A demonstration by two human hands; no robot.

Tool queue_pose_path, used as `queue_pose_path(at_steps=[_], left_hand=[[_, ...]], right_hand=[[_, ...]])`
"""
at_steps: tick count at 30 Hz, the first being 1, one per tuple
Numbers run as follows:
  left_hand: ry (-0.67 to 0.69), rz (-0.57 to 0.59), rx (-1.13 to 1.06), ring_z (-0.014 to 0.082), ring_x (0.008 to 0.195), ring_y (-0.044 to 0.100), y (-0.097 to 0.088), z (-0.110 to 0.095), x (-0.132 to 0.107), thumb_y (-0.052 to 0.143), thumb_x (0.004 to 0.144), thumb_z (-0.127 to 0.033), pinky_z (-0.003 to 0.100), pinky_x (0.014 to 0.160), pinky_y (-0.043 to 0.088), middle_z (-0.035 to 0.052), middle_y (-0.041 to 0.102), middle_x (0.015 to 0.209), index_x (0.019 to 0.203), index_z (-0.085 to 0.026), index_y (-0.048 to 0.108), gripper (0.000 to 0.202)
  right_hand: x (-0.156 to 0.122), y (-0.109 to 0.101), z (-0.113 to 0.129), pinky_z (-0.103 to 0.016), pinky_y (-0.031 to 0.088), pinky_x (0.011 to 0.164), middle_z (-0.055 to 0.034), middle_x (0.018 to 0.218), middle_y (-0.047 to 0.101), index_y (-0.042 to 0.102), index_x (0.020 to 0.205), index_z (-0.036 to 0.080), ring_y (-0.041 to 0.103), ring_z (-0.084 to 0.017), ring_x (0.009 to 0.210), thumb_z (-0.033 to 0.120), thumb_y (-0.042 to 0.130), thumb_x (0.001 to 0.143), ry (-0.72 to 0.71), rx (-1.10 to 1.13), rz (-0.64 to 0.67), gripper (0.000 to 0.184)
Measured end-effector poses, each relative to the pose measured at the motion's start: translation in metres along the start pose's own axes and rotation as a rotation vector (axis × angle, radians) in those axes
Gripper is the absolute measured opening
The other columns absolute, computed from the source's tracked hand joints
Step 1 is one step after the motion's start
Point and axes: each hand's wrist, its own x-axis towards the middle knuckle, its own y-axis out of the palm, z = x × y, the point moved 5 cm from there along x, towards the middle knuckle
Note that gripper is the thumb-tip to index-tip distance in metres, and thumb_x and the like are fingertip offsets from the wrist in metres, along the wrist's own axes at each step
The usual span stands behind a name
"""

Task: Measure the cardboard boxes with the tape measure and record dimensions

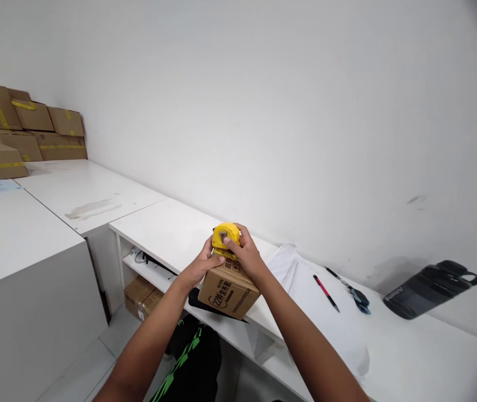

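A small cardboard box (232, 296) with dark printing is held up in front of me, over the front edge of the white counter. My left hand (200, 268) grips its left side, thumb on the top face; the other fingers are partly hidden behind. On the far end of the box's top is a yellow tape measure (218, 237). My right hand (247, 252) is closed around the tape measure's right side, its thumb pressed on the front. Whether the right fingers also touch the box is hidden.
On the white counter (158, 226) lie a white cloth (305, 312), a red-and-black pen (325, 291), a dark slim tool (358, 298) and a tipped black bottle (427, 287). Taped cartons (60, 146) are stacked far left. More boxes (138, 293) sit below the shelf (154, 268).
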Motion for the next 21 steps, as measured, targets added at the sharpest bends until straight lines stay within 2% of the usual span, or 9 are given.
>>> queue_pose_path(at_steps=[2,5,9,12,17,21], left_hand=[[0.007,-0.022,0.013,0.0270,0.119,0.055,-0.002,0.000,0.000,0.073,0.075,-0.029,0.035,0.097,0.042,0.0086,0.055,0.133,0.142,-0.027,0.036,0.077],[-0.026,-0.089,0.046,0.0256,0.111,0.059,-0.004,0.003,-0.001,0.075,0.072,-0.029,0.033,0.090,0.044,0.0085,0.060,0.124,0.139,-0.024,0.039,0.076],[-0.040,-0.120,0.066,0.0241,0.105,0.061,0.000,0.001,-0.003,0.075,0.070,-0.028,0.030,0.085,0.045,0.0082,0.062,0.122,0.141,-0.025,0.039,0.080],[-0.067,-0.082,0.085,0.0235,0.104,0.062,0.006,-0.002,0.000,0.075,0.072,-0.029,0.029,0.084,0.046,0.0088,0.062,0.123,0.143,-0.025,0.039,0.079],[-0.168,0.025,0.120,0.0246,0.107,0.063,0.012,-0.002,0.006,0.074,0.074,-0.031,0.030,0.086,0.047,0.0106,0.059,0.133,0.147,-0.025,0.037,0.082],[-0.210,0.035,0.114,0.0248,0.114,0.060,0.010,-0.002,0.009,0.073,0.076,-0.030,0.032,0.093,0.046,0.0094,0.050,0.143,0.150,-0.028,0.032,0.085]], right_hand=[[-0.002,0.002,0.010,-0.032,0.047,0.088,-0.0034,0.118,0.065,0.048,0.128,0.025,0.061,-0.019,0.103,0.050,0.053,0.085,-0.038,0.061,0.073,0.050],[-0.005,0.004,0.015,-0.033,0.047,0.087,-0.0025,0.108,0.067,0.058,0.117,0.022,0.061,-0.020,0.098,0.049,0.059,0.081,-0.056,0.088,0.170,0.045],[-0.008,-0.001,0.012,-0.033,0.047,0.083,-0.0017,0.103,0.068,0.061,0.113,0.022,0.061,-0.020,0.093,0.045,0.061,0.078,-0.029,0.081,0.174,0.042],[-0.013,-0.010,0.009,-0.033,0.047,0.083,-0.0022,0.104,0.068,0.061,0.114,0.022,0.062,-0.020,0.092,0.041,0.063,0.077,-0.002,0.051,0.200,0.041],[-0.032,-0.047,-0.005,-0.037,0.049,0.086,-0.0045,0.110,0.068,0.060,0.118,0.021,0.062,-0.022,0.097,0.040,0.067,0.076,0.025,0.088,0.256,0.046],[-0.072,-0.091,-0.027,-0.042,0.047,0.094,-0.0070,0.117,0.066,0.061,0.117,0.022,0.060,-0.026,0.109,0.043,0.070,0.076,0.071,0.102,0.204,0.047]])
